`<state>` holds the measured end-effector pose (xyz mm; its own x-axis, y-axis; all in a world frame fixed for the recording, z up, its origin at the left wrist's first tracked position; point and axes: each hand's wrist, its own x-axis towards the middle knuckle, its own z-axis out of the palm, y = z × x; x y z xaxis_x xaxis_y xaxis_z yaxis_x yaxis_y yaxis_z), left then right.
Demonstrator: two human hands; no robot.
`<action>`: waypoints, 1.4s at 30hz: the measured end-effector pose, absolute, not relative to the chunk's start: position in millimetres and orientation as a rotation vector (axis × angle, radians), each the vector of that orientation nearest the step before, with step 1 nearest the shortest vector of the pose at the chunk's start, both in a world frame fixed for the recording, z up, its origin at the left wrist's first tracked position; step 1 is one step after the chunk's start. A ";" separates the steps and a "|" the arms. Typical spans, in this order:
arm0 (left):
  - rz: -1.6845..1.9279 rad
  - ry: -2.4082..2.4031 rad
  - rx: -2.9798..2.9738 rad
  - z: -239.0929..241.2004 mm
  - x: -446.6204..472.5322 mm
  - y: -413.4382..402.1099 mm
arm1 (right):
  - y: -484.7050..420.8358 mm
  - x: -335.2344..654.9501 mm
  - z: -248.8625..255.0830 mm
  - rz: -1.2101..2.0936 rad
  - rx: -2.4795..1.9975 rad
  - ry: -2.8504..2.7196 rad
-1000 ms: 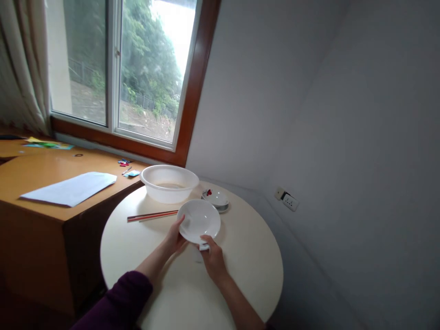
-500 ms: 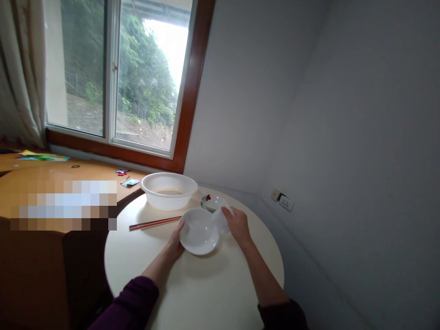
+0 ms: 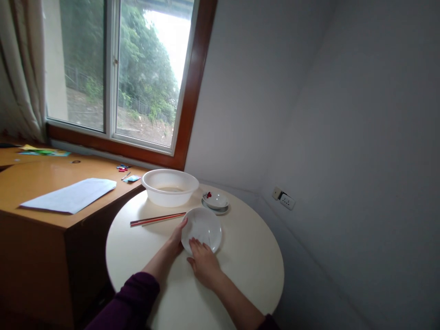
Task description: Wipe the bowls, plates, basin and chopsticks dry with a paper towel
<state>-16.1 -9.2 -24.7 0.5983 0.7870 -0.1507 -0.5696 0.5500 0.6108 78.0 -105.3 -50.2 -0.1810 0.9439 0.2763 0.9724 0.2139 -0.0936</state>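
Observation:
A white plate (image 3: pixel 208 227) sits tilted on the round cream table (image 3: pixel 247 261). My left hand (image 3: pixel 178 236) grips the plate's left rim, thumb on top. My right hand (image 3: pixel 203 261) rests on the plate's near inner side with its fingers pressed together on a white cloth, which barely shows against the plate. A pair of red-brown chopsticks (image 3: pixel 156 220) lies on the table just left of the plate.
A white plastic basin (image 3: pixel 170 187) with some water stands behind the plate. A small dish with a red mark (image 3: pixel 215 201) sits to its right. At left is a wooden desk (image 3: pixel 44 178) with a sheet of paper (image 3: pixel 70 195). A wall socket (image 3: pixel 284 198) is at right.
My right hand has come back from the plate's far right rim to its near inner side with the cloth. My left hand stays on the left rim.

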 end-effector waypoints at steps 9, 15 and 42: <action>0.860 0.368 0.503 -17.4 -19.7 -7.8 | -103.0 138.3 -35.1 -0.554 -1.474 -2.376; 0.911 0.403 0.465 -16.2 -7.5 -18.6 | -89.1 119.1 -30.7 -0.669 -1.564 -2.238; 1.039 0.445 0.321 -20.2 -3.0 -14.0 | -66.6 66.6 -16.9 -0.549 -1.736 -2.223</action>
